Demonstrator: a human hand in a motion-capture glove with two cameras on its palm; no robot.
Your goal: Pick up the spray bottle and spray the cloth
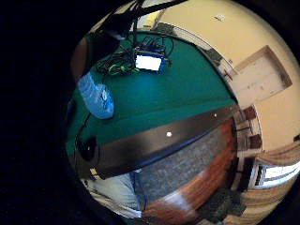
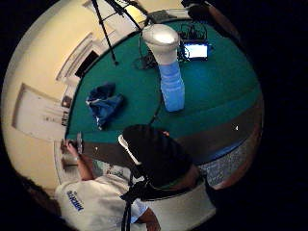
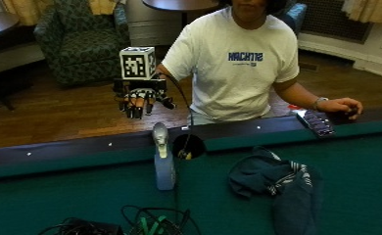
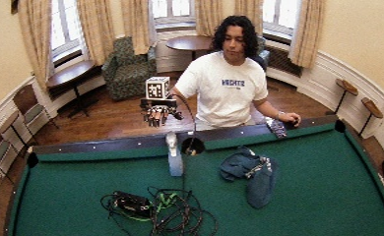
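Outside view: person is sitting behind the pool table [image 3: 60, 196], gloved right hand [image 3: 139, 100] hanging in the air in upper-left-centre of frame, above the dark rail and back from the felt. Fingers are pointing down, straight and slightly apart, holding nothing. Spray bottle [image 3: 163, 164] is standing upright on the green felt at centre-left of frame, just inside the rail beside the side pocket [image 3: 188, 146], below and a bit fwd of the hand; well apart from it, no contact. Cloth [image 3: 279, 183], dark blue w/ striped trim, is lying crumpled on the felt at right-centre of frame, apart from the bottle. Bare left hand [image 3: 340, 106] is resting on the rail at far right, next to a small dark device [image 3: 315, 122]. Cables and a lit screen unit [image 4: 156, 209] are sitting at lower-centre of wide view. Step, as I read it: approach to the bottle, pick-up not yet begun. Next move prob. calls for lowering the hand onto the bottle's neck, wrapping fingers w/ one on the trigger, keeping it upright, then aiming the nozzle toward the cloth.
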